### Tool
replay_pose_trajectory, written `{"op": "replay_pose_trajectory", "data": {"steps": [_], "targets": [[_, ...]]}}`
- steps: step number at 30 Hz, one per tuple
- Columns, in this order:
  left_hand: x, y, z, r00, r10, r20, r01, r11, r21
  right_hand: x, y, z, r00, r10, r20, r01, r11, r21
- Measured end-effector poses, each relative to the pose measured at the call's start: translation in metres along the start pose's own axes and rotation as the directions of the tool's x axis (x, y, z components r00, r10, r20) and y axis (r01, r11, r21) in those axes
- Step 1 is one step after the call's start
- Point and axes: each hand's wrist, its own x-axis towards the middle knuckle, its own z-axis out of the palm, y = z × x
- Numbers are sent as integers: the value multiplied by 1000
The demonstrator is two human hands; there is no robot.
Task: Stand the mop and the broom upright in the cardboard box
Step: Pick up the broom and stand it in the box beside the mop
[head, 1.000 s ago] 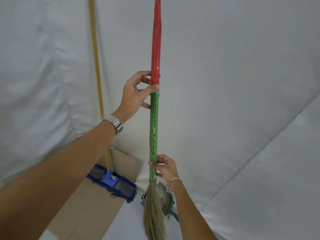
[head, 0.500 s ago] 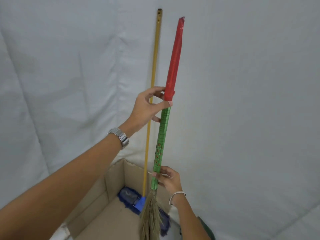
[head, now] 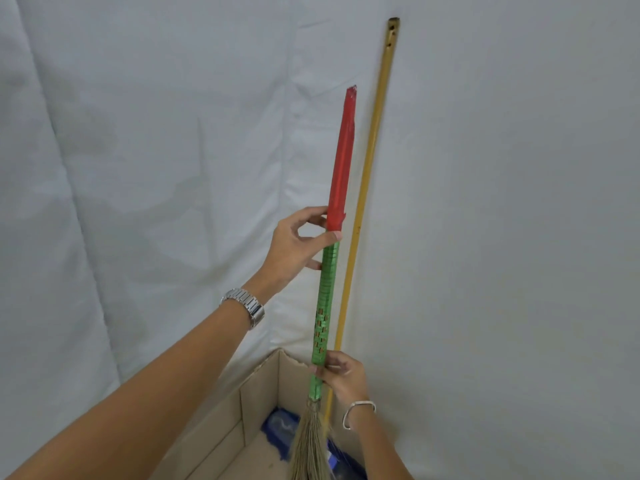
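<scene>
I hold a broom (head: pixel 327 285) nearly upright, its handle wrapped red above and green below, its straw bristles hanging over the open cardboard box (head: pixel 239 407). My left hand (head: pixel 298 245) pinches the handle where red meets green. Low on the green wrap, just above the bristles, my right hand (head: pixel 341 375) grips the handle. The mop stands in the box behind the broom: its yellow pole (head: pixel 369 174) leans against the white wall, and its blue head (head: pixel 280 427) lies on the box floor, partly hidden by the bristles.
A white fabric backdrop (head: pixel 138 168) covers the wall behind and to both sides. The box's left wall and back corner are in view; its near side runs out of the picture at the bottom.
The view has swung left, so the mop pole now shows right of the broom. The broom's bristles have come over the box interior. Both hands keep the same grips.
</scene>
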Motion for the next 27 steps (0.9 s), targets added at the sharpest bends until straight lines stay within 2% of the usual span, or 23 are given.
{"op": "replay_pose_trajectory", "data": {"steps": [7,9,14,20,23,27], "targets": [[78,-93,-53,993,-114,-6,114,993,-27,107,40,51,992,80,-94,-77,997,29],[99,-126,-66,989,-146,-5,146,989,-38,134,57,69,982,101,-161,-93,994,56],[143,-220,-93,975,-222,13,222,972,-78,194,105,102,944,140,-300,-127,990,60],[189,-344,-130,952,-287,103,295,952,-77,272,175,133,876,240,-418,-252,967,28],[204,-398,-148,946,-312,87,318,946,-59,311,209,146,838,273,-472,-294,955,31],[216,-457,-166,941,-334,53,336,940,-64,355,247,160,823,281,-493,-315,949,14]]}}
